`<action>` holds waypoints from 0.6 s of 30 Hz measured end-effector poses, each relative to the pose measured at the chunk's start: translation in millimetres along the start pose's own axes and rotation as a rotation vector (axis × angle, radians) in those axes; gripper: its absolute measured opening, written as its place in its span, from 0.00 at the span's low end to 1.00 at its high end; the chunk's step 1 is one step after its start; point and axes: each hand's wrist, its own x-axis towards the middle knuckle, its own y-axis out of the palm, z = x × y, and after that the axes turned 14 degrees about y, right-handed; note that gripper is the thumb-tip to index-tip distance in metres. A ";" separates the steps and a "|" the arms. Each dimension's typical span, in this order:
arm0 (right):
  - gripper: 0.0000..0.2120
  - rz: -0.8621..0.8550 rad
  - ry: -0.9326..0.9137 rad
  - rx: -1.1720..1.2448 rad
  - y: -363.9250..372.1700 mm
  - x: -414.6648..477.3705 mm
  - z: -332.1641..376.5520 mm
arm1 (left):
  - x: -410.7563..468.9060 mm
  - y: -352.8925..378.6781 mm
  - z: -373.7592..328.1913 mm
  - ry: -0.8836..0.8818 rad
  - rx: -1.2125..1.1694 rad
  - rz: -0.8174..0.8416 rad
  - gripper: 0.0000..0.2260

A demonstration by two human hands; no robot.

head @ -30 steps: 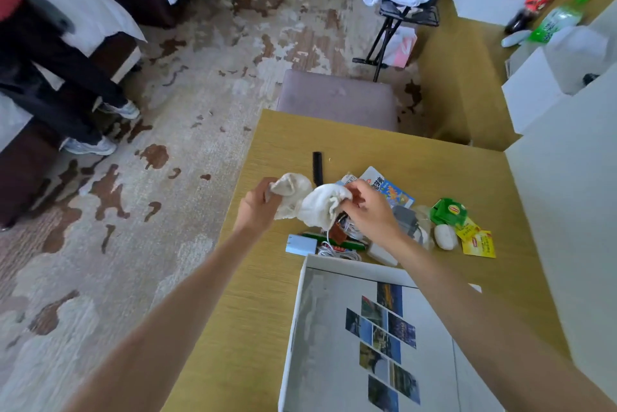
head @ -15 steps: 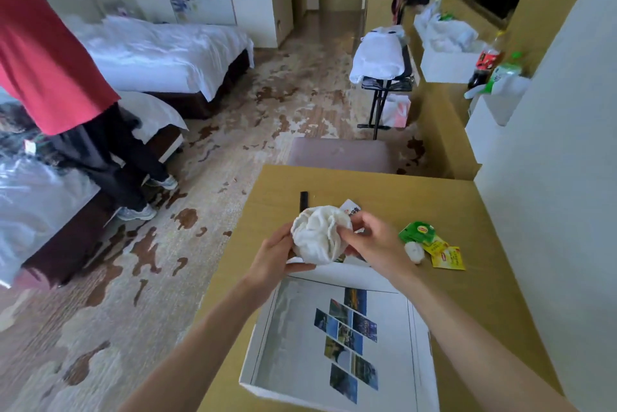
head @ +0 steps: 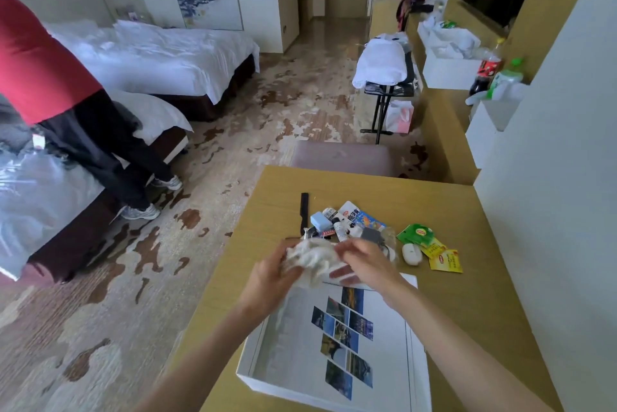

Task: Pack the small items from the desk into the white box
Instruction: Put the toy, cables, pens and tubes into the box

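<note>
A white bed (head: 160, 58) is stretching across the far left, and a person in a red top (head: 40, 71) is standing by the nearer bed; the wooden desk (head: 467, 218) is filling the lower right; the white box (head: 248, 375) is sitting open on its near part, with a sheet of small photos lying inside; above the box's far edge both hands are meeting on a crumpled white cloth (head: 312, 259); the left hand (head: 270, 278) is gripping its left side with curled fingers; the right hand (head: 370, 266) is touching its right side, too blurred to tell whether it is pinching; beyond them the small items (head: 354, 218) are lying clustered on the desk: a black comb (head: 304, 211), a green tea packet (head: 415, 233), yellow tea bags (head: 445, 259), a pale blue case (head: 319, 219), a white oval thing (head: 411, 253).
</note>
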 end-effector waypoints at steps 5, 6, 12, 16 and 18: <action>0.24 0.324 0.335 0.212 21.1 9.4 -8.3 | -10.7 -11.7 25.4 0.416 0.257 0.086 0.12; 0.27 0.364 0.343 0.194 27.6 11.6 -11.2 | -10.2 -13.7 28.8 0.470 0.283 0.093 0.12; 0.16 0.338 0.273 0.333 57.1 28.7 -24.4 | -15.4 -24.5 60.4 0.545 0.269 0.184 0.18; 0.14 0.176 0.204 0.346 58.2 41.6 -39.9 | -14.5 -27.8 86.2 0.538 0.258 0.241 0.23; 0.16 0.083 0.202 0.314 55.1 43.6 -52.0 | -12.8 -29.1 98.0 0.549 0.273 0.230 0.22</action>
